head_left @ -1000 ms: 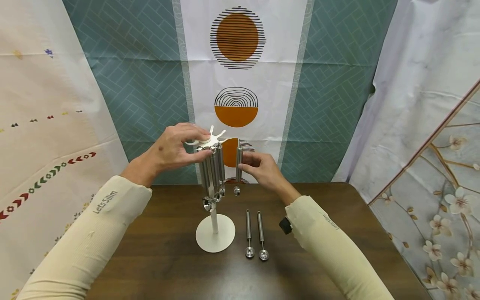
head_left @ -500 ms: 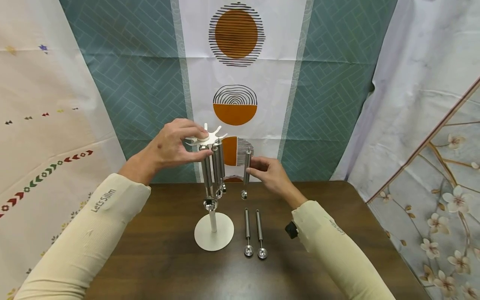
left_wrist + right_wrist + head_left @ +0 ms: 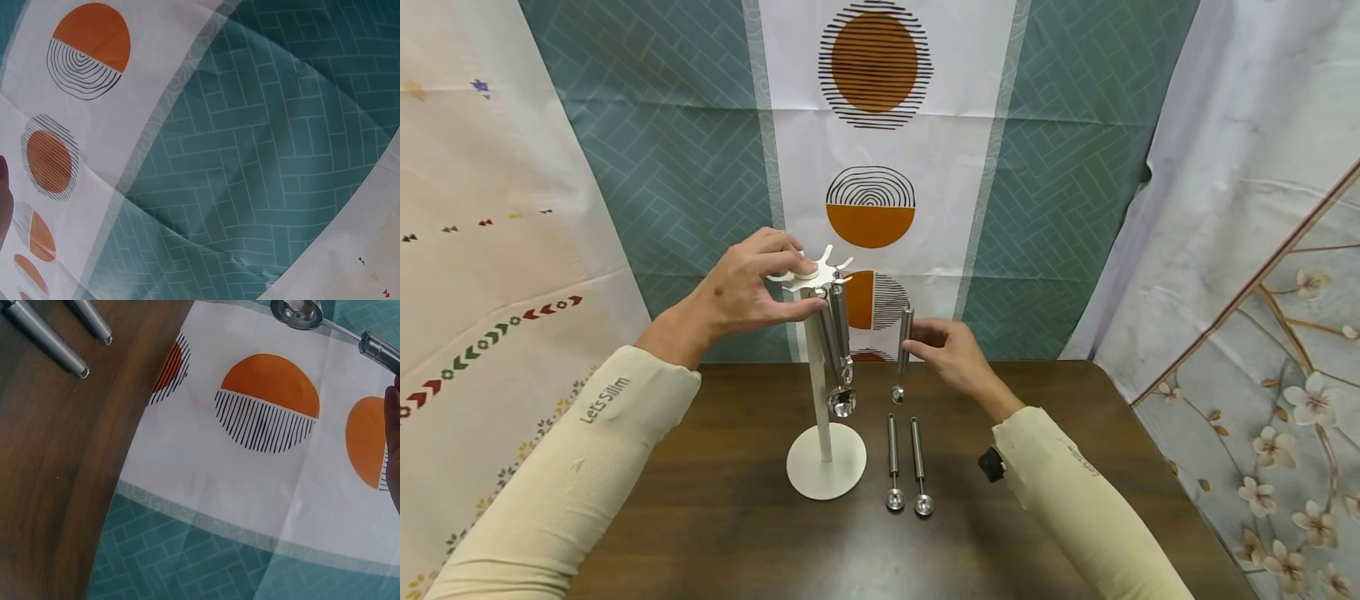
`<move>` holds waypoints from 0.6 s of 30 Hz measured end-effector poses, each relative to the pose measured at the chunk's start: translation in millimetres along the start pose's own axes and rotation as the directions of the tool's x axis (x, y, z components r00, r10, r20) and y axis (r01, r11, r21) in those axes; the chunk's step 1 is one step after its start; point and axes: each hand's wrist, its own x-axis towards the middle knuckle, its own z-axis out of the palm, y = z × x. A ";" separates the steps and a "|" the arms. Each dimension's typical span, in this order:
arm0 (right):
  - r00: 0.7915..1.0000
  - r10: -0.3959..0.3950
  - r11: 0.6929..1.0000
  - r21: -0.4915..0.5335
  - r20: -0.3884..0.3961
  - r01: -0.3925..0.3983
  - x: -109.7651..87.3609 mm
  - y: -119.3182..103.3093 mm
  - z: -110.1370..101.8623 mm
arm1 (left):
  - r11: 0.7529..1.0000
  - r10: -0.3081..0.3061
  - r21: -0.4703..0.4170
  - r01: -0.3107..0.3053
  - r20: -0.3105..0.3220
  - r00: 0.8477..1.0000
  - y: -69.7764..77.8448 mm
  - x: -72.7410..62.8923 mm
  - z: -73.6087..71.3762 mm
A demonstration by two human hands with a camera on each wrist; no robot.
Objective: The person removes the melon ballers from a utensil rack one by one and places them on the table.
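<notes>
Mid-frame, left hand pinches a white round-based stand (steadying it, probably) while right hand, grip closed, holds a thin silver metal spoon.

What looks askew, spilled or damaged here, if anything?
Only the nearer hanging spoon: in the head view it slants, its bowl swung out right of the white stand's pole instead of hanging straight down. Possibly mid-swing. No spill or damage visible on the table.
</notes>
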 end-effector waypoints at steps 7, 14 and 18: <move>0.999 0.037 0.998 -0.043 -0.012 -0.037 -6.2 7.3 -6.0 | 0.999 -0.033 -0.027 0.034 0.040 0.999 2.3 -1.1 -0.6; 0.997 0.072 0.997 -0.041 0.000 -0.072 -13.3 16.3 -11.9 | 0.999 0.036 0.001 -0.036 0.013 0.999 -0.6 0.7 0.5; 0.995 0.095 0.994 -0.059 0.002 -0.095 -16.9 21.0 -14.6 | 0.999 0.040 -0.008 -0.040 0.009 0.999 -0.9 1.3 1.1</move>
